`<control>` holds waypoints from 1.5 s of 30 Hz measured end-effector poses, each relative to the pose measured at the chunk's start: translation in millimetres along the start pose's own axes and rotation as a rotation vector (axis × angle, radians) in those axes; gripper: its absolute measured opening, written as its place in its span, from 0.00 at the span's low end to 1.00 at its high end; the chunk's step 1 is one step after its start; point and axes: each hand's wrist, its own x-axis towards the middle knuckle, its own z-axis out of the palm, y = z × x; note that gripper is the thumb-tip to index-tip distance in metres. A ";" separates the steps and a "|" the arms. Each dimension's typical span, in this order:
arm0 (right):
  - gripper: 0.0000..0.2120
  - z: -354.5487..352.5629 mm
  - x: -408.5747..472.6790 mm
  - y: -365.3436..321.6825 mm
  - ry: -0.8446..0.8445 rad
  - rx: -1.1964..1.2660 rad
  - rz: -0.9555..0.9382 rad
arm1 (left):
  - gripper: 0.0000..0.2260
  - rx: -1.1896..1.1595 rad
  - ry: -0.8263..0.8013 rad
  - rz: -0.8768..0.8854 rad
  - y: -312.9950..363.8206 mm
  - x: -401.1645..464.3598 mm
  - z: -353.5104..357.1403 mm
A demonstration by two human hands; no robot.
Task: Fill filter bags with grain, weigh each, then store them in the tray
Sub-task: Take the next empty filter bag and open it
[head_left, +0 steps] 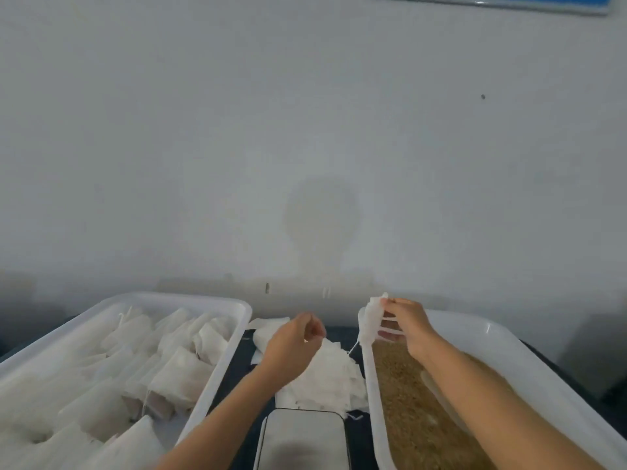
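Note:
My right hand [403, 325] holds a white filter bag [369, 322] above the far left corner of the grain tray [529, 354], which is full of brown grain [403, 395]. A thin drawstring [353, 347] runs from the bag towards my left hand [295, 340], whose curled fingers pinch it over a heap of empty filter bags [325, 374]. The left tray [217, 364] holds several filled bags [183, 371]. A small scale [302, 439] with a shiny plate lies at the bottom centre.
Both white trays stand on a dark table against a plain grey wall [305, 147]. The scale and the heap of bags lie in the narrow gap between the trays. A framed blue sign [492, 1] hangs at the top right.

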 end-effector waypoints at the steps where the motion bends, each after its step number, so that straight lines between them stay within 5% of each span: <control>1: 0.03 -13.1 -0.9 1.4 -0.001 0.036 0.015 | 0.05 -0.053 -0.025 0.009 10.5 4.4 13.1; 8: 0.05 -90.0 -15.2 42.5 -0.056 0.161 0.148 | 0.06 -0.265 -0.234 -0.053 58.5 19.7 108.8; 13: 0.09 -120.9 -15.9 62.7 -0.073 0.198 0.168 | 0.14 -0.162 -0.361 -0.078 71.8 23.2 152.1; 18: 0.09 -123.2 -10.4 69.7 0.012 0.339 0.181 | 0.15 -0.399 -0.353 -0.179 69.1 29.0 168.7; 22: 0.07 -121.3 -12.1 73.2 0.166 0.025 0.160 | 0.06 -0.462 -0.250 -0.164 62.5 33.3 169.0; 26: 0.06 -116.5 -19.3 71.5 0.272 -0.329 -0.258 | 0.07 -0.281 -0.179 -0.158 64.0 30.4 169.4; 29: 0.12 -109.9 -23.2 70.4 0.114 -0.333 -0.392 | 0.14 -0.232 -0.145 -0.099 63.7 27.4 169.1; 33: 0.13 -100.3 -25.6 75.2 -0.189 -0.348 -0.280 | 0.07 -0.388 -0.316 0.018 70.8 20.3 165.8; 36: 0.12 -103.6 -25.3 73.3 -0.153 -0.309 -0.262 | 0.04 -0.672 -0.464 -0.022 75.7 15.4 164.0; 45: 0.11 -102.9 -28.2 67.9 -0.192 -0.033 -0.133 | 0.11 -0.749 -0.326 0.038 80.2 14.0 156.0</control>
